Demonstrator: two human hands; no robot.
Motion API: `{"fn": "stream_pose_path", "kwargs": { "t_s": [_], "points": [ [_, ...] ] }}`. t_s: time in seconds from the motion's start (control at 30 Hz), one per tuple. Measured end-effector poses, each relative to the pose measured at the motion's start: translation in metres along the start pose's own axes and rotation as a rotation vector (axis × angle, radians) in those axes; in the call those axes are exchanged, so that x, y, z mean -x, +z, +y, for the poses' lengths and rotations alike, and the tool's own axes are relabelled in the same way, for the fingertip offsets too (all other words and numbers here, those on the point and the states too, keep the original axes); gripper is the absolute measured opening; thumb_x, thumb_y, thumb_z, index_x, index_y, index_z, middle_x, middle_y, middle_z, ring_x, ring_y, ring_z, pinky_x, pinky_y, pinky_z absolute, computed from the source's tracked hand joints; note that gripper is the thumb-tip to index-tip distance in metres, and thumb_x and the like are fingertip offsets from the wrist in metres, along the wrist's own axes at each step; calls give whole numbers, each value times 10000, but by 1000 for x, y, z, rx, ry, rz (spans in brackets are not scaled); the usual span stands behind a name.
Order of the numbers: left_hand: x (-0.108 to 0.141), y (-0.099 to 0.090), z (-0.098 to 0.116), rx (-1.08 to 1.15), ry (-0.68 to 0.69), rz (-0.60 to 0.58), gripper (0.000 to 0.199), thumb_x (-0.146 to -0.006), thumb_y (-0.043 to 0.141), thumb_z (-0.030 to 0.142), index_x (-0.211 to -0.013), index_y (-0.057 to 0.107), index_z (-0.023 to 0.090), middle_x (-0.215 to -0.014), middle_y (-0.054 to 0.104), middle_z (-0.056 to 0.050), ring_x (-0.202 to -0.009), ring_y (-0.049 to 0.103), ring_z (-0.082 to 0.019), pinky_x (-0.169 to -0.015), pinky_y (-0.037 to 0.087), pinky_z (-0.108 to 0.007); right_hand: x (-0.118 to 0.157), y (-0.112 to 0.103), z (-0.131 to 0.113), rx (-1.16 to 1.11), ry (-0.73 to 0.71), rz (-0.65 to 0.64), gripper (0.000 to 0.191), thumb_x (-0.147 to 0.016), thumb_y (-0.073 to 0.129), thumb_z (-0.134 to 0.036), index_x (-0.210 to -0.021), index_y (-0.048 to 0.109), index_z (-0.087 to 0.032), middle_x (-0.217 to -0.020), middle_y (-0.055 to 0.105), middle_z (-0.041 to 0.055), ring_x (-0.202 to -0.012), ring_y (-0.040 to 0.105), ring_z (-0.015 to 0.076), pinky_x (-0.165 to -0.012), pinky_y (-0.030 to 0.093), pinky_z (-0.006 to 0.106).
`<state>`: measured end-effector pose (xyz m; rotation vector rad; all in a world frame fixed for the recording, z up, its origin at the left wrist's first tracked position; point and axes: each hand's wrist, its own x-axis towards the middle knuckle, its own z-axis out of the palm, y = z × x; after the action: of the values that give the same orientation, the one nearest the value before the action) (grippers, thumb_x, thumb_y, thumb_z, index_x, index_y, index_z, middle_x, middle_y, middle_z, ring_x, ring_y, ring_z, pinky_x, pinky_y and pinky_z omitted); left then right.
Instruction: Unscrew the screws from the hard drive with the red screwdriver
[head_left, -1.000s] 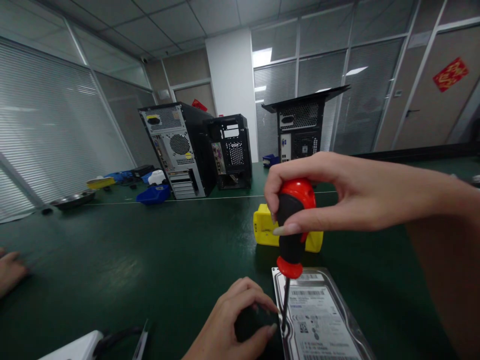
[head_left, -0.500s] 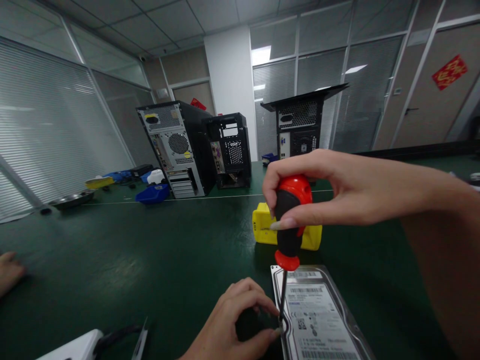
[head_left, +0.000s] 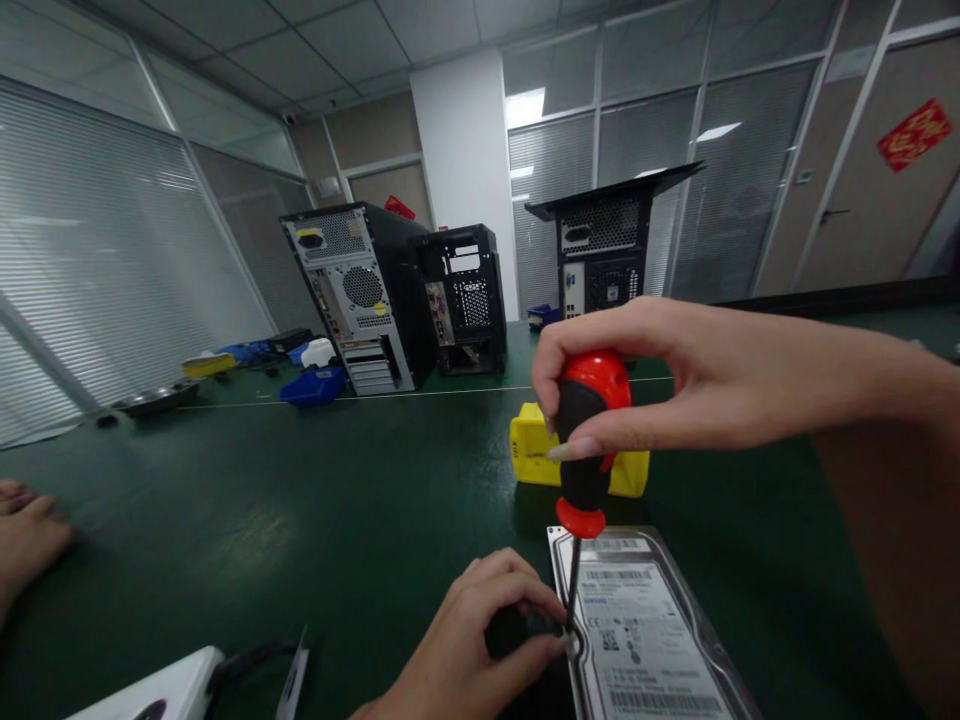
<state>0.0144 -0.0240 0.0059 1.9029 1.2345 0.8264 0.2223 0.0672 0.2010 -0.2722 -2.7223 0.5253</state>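
A red and black screwdriver (head_left: 585,440) stands nearly upright, its handle gripped by my right hand (head_left: 697,375). Its shaft comes down onto the left edge of a silver hard drive (head_left: 637,640) that lies label up on the green table. My left hand (head_left: 480,635) is at that same edge, with thumb and index finger closed around the screwdriver's tip; whatever is between them is too small to make out. Just behind the drive stands a yellow bin (head_left: 534,450), partly hidden by the screwdriver and my right hand.
Computer cases (head_left: 367,300) stand along the back of the green table (head_left: 360,490), with a blue bin (head_left: 313,386) and a metal dish (head_left: 156,400) at left. A white device (head_left: 165,690) lies front left. Another person's hand (head_left: 30,540) rests at the left edge.
The whole view has shifted slightly, moving things a little to the right. The other person's hand shows more at the left edge. Both my hands keep nearly the same pose at the drive.
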Motion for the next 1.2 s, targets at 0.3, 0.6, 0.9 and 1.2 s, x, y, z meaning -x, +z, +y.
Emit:
{"fn": "stream_pose_path", "kwargs": {
  "t_s": [0.3,0.6,0.9,1.2],
  "points": [
    [0,1,0,2,1,18,119,-850,685,239,-941,729,176,-919,643,-58,-869,600,-197,-796,431,-335,0,-1,0,2,-12,-7,191,-882,682,-354,-922,639,-172,-840,649,-17,-722,616,123,-598,447,236],
    [-1,-2,1,16,-7,8,124,-843,674,226,-937,734,172,-907,639,-58,-863,597,-195,-802,435,-337,-1,0,-3,12,-18,-18,165,-886,691,-344,-907,625,-193,-814,628,-48,-684,590,92,-549,445,198],
    [-2,0,5,69,-43,-6,114,-810,661,191,-915,697,167,-897,607,-39,-848,565,-181,-770,425,-303,-1,0,-4,22,-42,-27,186,-893,687,-355,-919,623,-182,-843,635,-51,-708,604,79,-580,462,181],
    [-7,-2,14,-18,-193,-103,153,-843,564,321,-933,531,202,-884,546,-9,-847,440,-196,-790,353,-337,-1,0,-6,13,-52,-30,195,-895,686,-363,-902,616,-181,-819,625,-49,-689,585,78,-563,455,186]
  ]
}}
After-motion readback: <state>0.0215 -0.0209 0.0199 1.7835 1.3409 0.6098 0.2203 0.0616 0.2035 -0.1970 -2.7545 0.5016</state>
